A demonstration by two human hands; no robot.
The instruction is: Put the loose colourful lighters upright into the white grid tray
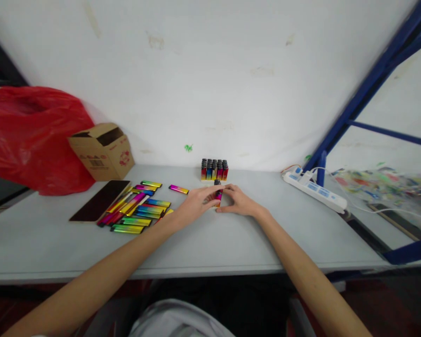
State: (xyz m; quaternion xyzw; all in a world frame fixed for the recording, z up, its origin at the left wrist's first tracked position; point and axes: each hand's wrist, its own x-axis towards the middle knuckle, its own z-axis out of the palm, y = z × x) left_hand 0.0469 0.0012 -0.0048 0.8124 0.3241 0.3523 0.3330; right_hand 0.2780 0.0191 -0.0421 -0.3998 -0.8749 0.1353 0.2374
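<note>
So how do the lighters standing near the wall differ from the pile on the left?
The lighter block stands upright, while lighters in the loose pile lie down. The block is packed in neat rows; the pile sprawls at mixed angles. Both show shiny, multicoloured lighters.

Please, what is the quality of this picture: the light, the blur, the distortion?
Head view: soft, even light, only faint shadows on the white wall; the lighters lying at left shine with metallic colour; small print on the cardboard box is too soft to read; wide-angle stretching toward the edges, strongest in the forearms.
</note>
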